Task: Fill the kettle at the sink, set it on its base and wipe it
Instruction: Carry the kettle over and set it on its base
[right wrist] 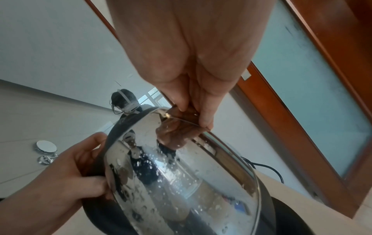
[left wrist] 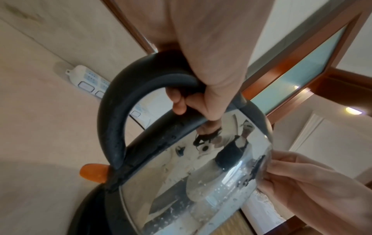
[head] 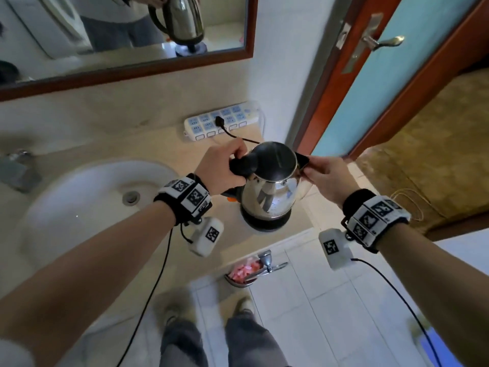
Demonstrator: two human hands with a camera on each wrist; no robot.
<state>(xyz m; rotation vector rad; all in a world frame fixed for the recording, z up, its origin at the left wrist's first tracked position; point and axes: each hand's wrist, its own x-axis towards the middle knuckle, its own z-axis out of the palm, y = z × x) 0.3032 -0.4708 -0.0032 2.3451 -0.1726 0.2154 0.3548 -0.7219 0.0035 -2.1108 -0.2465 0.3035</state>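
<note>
Left hand (head: 221, 167) grips the handle (left wrist: 128, 101) at kettle's (head: 270, 193) nine o'clock, right hand (head: 326, 178) pinches the spout (right wrist: 181, 119) at three, base (head: 266, 221) directly beneath.

Your left hand (head: 221, 165) is curled tight round the handle (left wrist: 128, 95), knuckles up. Your right hand (head: 326, 178) is out opposite it, thumb and fingertips (right wrist: 205, 120) pinching the spout (right wrist: 181, 118). Both forearms are stretched forward, wrists roughly level.
</note>
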